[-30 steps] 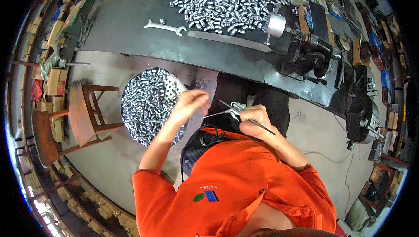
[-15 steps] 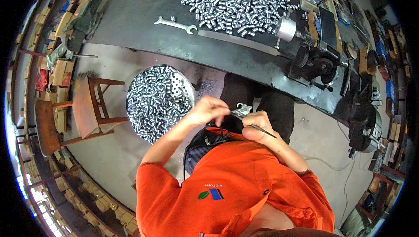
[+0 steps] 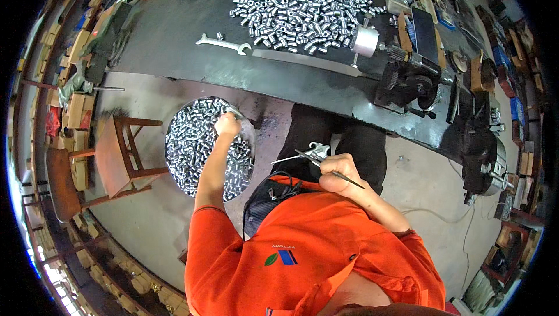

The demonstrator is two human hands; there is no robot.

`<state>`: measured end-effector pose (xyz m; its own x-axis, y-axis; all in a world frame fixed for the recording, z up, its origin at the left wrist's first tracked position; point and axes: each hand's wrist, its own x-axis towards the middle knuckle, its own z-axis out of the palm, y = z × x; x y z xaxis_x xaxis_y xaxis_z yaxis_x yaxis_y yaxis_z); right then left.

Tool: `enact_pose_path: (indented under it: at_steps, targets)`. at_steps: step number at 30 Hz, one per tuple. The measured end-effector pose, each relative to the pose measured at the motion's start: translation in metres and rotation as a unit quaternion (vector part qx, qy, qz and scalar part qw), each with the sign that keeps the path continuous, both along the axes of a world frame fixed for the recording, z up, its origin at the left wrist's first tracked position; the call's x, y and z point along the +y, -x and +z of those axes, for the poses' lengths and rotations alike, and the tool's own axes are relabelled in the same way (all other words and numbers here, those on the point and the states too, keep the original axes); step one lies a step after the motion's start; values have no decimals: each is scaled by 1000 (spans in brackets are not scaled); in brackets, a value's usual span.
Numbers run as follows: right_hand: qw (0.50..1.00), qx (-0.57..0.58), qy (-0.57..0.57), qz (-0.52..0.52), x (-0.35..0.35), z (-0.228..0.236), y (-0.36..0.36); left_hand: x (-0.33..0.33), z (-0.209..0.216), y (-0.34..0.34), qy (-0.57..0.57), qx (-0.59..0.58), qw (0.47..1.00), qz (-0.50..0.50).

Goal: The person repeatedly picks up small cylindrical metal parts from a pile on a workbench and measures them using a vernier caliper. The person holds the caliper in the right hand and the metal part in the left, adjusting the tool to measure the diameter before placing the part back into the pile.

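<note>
My left hand (image 3: 227,124) is over the far side of a round basin (image 3: 249,125) heaped with short, shiny metal sleeves (image 3: 195,141). Its fingers are curled down towards the pieces, and what they hold, if anything, is hidden. Above my lap, my right hand (image 3: 340,172) is closed round a slim metal tool (image 3: 349,181). A narrow dark bar sticks out of both sides of that fist. Beyond the fist lie a silver piece with a rounded, hooked end (image 3: 316,147) and a thin pale rod; whether they belong to the tool I cannot tell.
On the dark workbench (image 3: 169,48) ahead lie a large pile of metal sleeves (image 3: 300,16) and an open-ended wrench (image 3: 224,43). A geared bench machine (image 3: 410,77) is mounted at the right. A wooden chair (image 3: 113,153) stands left of the basin, near shelves of boxes.
My left hand has moved left and away from my right hand, out over the basin of sleeves. My right hand keeps its grip on the slim tool, nearly in place.
</note>
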<state>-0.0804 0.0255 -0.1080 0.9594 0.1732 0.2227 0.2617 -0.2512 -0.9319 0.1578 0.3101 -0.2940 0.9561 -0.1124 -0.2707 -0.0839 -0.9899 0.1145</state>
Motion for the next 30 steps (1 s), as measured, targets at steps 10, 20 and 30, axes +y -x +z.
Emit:
enact_pose_path:
  at_steps: [10, 20, 30]
  targets:
    - [999, -34, 28, 8, 5, -7, -4, -9, 92, 58, 428, 54, 900, -65]
    - [997, -62, 11, 45, 1, 13, -15, -76, 179, 108, 679, 341, 649, -38]
    - [998, -33, 31, 48, 0, 17, -12, -98, 196, 130, 625, 365, 684, -86]
